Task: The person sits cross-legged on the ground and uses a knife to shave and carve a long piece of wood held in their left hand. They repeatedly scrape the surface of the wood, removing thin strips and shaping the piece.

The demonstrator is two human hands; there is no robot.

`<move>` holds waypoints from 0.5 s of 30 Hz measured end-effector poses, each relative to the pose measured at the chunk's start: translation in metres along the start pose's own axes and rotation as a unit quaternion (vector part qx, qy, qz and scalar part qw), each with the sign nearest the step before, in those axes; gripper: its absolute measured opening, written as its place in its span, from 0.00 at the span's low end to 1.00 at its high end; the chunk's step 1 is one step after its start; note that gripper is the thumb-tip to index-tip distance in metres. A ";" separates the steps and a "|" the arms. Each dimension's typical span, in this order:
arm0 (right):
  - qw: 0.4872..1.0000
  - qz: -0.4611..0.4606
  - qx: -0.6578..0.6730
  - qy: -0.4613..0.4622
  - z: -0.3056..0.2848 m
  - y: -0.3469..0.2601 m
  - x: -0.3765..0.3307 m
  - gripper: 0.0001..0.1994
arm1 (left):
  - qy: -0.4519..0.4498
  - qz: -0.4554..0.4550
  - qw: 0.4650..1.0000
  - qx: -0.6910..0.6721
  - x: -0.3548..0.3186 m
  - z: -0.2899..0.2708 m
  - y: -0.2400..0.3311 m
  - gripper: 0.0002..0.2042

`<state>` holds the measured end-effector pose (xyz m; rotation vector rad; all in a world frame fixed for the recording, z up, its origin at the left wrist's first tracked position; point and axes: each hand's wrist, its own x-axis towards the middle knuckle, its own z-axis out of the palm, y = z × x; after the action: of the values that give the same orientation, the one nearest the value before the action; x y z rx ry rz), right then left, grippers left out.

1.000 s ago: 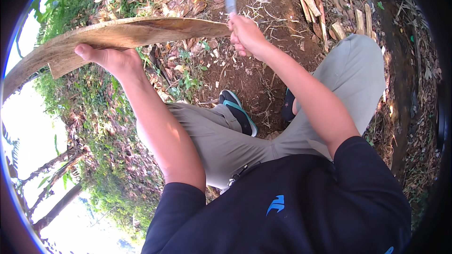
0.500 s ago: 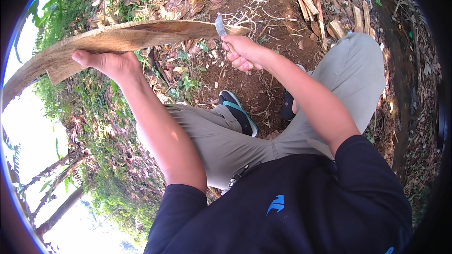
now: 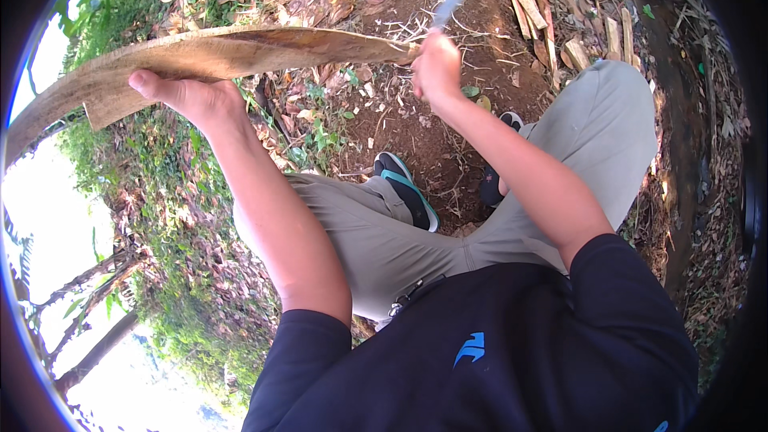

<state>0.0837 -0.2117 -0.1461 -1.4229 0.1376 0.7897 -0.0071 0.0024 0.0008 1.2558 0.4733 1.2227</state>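
Note:
My left hand [image 3: 188, 98] grips a long curved brown slab of bark or wood [image 3: 240, 52] from below, holding it level across the upper left. My right hand [image 3: 438, 68] is closed on the handle of a knife [image 3: 448, 10], whose grey blade points up and away just past the slab's right tip. Both forearms reach up from my dark blue shirt.
I sit or crouch in grey trousers, with a dark shoe [image 3: 406, 190] on bare brown soil. Cut wood pieces [image 3: 552, 16] lie at the upper right. Dry leaves and green plants cover the slope on the left.
The knife rose from the slab's right end and now points upward. My right hand shifted slightly up and right. The slab stayed held in my left hand.

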 end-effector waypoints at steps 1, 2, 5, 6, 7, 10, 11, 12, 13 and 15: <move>0.989 0.064 -0.096 -0.091 0.005 0.002 -0.008 0.14 | 0.008 -0.001 1.000 -0.015 -0.003 0.004 0.001 0.59; 0.957 0.127 -0.190 -0.181 0.007 0.002 -0.012 0.14 | 0.015 -0.003 0.999 -0.029 -0.005 0.008 0.001 0.57; 0.946 0.182 -0.162 -0.212 0.003 -0.012 -0.009 0.15 | 0.023 -0.012 0.999 -0.025 -0.001 -0.002 -0.001 0.57; 0.941 0.216 -0.086 -0.248 -0.001 -0.015 -0.007 0.15 | 0.016 -0.011 1.000 -0.008 0.001 -0.005 -0.002 0.58; 0.927 0.249 -0.008 -0.282 -0.006 -0.017 -0.004 0.15 | 0.010 -0.009 1.000 0.008 0.004 -0.007 -0.003 0.58; 0.866 0.305 0.194 -0.346 -0.012 -0.016 0.002 0.16 | 0.014 -0.008 1.000 0.003 0.002 -0.002 -0.002 0.58; 0.854 0.307 0.226 -0.355 -0.015 -0.016 0.003 0.16 | 0.020 -0.008 1.000 -0.008 0.000 0.002 0.000 0.58; 0.840 0.309 0.256 -0.365 -0.016 -0.017 0.004 0.16 | 0.016 -0.006 1.000 -0.012 -0.001 0.005 0.000 0.57; 0.847 0.278 0.267 -0.367 -0.018 -0.019 0.006 0.16 | 0.013 -0.003 1.000 -0.016 -0.002 0.007 0.000 0.57; 0.856 0.217 0.287 -0.370 -0.020 -0.029 0.007 0.16 | 0.009 -0.001 1.000 -0.018 -0.002 0.006 0.000 0.57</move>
<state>0.1119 -0.2254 -0.1296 -0.4499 0.0841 1.4797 -0.0024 -0.0017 0.0021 1.2132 0.4643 1.2365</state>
